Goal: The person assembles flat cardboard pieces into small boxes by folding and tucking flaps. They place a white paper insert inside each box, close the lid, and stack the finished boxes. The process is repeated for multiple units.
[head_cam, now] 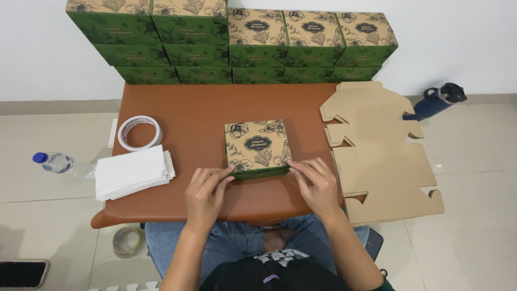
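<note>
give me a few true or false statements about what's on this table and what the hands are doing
1. Both hands touch the closed floral box in the middle of the brown table. True: the left hand and right hand press its near corners.
2. The roll of tape sits on top of the box. False: it lies on the table, beside the stack of white sheets.
3. Flat unfolded cardboard blanks lie at the table's right edge. True.
4. The finished green boxes are stacked on the near side of the table. False: they line the far side, by the wall.
5. A water bottle stands on the table. False: it lies on the floor.
</note>
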